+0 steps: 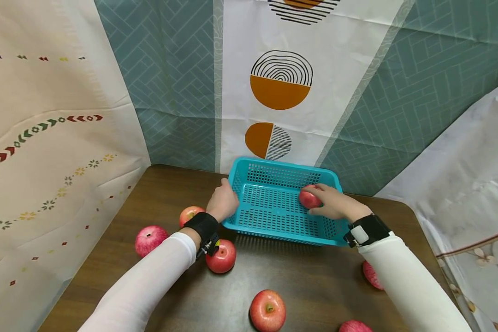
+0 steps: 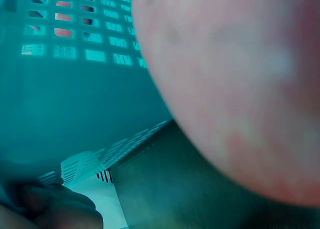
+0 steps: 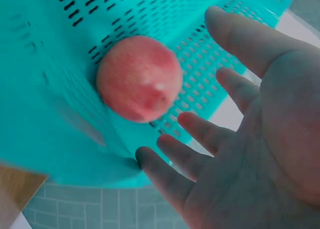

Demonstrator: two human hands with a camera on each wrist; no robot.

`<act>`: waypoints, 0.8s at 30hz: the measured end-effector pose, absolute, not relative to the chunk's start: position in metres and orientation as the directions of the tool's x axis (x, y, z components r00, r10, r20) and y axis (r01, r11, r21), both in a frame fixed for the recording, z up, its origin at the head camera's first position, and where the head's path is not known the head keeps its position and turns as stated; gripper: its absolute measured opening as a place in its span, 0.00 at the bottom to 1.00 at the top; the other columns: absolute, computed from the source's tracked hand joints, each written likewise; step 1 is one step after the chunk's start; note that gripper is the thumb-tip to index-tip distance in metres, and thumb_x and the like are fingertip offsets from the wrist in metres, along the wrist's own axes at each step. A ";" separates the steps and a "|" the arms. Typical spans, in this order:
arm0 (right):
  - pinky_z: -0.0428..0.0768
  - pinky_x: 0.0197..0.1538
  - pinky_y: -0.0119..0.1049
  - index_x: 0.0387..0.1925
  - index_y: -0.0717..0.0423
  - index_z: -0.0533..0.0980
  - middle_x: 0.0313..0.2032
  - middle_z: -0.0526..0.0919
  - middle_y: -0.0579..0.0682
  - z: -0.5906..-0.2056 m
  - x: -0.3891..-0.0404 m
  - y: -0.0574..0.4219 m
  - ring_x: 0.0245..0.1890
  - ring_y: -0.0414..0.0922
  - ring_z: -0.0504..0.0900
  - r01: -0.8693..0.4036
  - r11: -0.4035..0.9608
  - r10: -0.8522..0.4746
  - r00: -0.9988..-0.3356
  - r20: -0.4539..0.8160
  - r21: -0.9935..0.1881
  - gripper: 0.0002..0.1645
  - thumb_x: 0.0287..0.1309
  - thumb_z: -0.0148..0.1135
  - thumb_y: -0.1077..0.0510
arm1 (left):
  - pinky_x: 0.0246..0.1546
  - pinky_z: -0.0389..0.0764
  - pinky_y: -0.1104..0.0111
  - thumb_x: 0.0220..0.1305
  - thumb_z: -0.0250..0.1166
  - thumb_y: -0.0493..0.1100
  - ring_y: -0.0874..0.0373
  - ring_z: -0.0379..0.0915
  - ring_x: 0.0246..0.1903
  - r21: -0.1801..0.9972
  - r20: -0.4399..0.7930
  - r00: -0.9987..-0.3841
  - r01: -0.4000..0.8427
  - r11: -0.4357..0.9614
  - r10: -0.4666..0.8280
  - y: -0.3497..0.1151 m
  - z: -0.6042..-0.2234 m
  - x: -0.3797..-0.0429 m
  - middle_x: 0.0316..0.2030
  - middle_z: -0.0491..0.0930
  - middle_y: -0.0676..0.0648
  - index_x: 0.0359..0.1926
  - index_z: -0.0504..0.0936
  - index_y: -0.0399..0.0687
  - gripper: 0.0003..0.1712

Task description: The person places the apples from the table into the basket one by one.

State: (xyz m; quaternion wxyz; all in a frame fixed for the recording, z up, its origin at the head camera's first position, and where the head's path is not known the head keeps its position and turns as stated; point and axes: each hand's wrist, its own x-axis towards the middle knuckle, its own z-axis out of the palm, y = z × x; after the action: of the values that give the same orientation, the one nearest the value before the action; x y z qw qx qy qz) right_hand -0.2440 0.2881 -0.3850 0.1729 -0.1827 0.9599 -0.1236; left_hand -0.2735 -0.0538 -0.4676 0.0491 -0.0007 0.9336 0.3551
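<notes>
A turquoise plastic basket [image 1: 274, 237] with slotted walls stands at the back of the table. My left hand [image 1: 223, 201] grips its left rim, its curled fingers [image 2: 60, 209] showing at the lower left of the left wrist view. Inside the basket, near the right end, lies a round red fruit [image 1: 309, 197]. Over that fruit reaches my right hand [image 1: 334, 203], fingers spread. From the right wrist view, a gap shows between these straight fingers [image 3: 205, 131] and the fruit [image 3: 140, 79]. A blurred pinkish fruit [image 2: 235, 89] fills much of the left wrist view, beside the basket.
Left of the basket lie an apple [image 1: 189, 214], a streaked pinkish-red fruit [image 1: 150, 240] and another apple [image 1: 222, 257] by my left wrist. An apple [image 1: 267, 311] sits at the front; more red fruits [image 1: 371, 275] lie near my right forearm. Patterned cloths [image 1: 178, 92] hang behind.
</notes>
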 end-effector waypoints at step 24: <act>0.77 0.61 0.67 0.73 0.56 0.75 0.67 0.80 0.59 -0.373 -0.123 0.378 0.66 0.62 0.77 -0.320 0.842 -0.326 -0.943 0.063 -0.435 0.32 0.73 0.69 0.51 | 0.27 0.79 0.55 0.82 0.52 0.40 0.42 0.82 0.28 0.651 -0.094 -0.994 -0.022 0.759 0.052 -0.050 -0.458 -0.266 0.35 0.81 0.34 0.70 0.59 0.28 0.26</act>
State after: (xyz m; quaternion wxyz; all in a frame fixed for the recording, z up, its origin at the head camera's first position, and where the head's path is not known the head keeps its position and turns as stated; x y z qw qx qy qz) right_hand -0.1234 0.3779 -0.3734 0.0065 -0.1685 0.9596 -0.2253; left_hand -0.2663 -0.0498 -0.4582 0.0530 0.0081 0.9362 0.3474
